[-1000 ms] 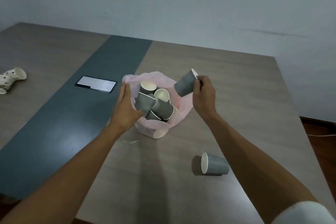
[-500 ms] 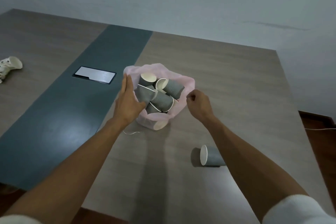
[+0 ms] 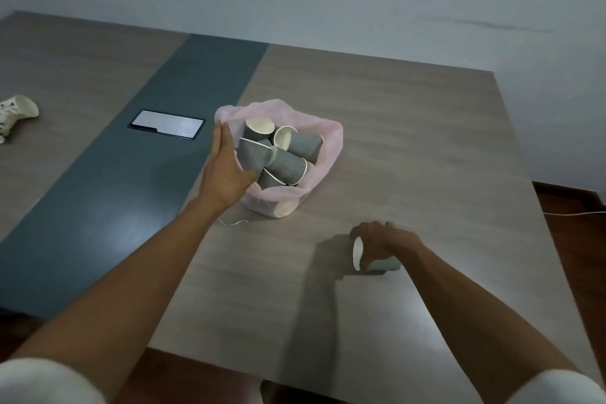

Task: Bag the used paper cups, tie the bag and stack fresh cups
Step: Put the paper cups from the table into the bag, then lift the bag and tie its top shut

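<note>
I see the left hand point(image 3: 226, 170) flat and wide against the pink bag point(image 3: 323, 157) of cups point(image 3: 282, 157); the right hand point(image 3: 382, 244) grips a lying paper cup point(image 3: 359, 254) on the counter point(image 3: 410, 141), near a phone point(image 3: 167, 125).

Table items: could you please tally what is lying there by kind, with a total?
Bag: 1
Cups: 7 visible (6 bagged, 1 in the right hand); more may be hidden
Phone: 1
Spotted white object: 1
Thread: 1
Total: 11
</note>
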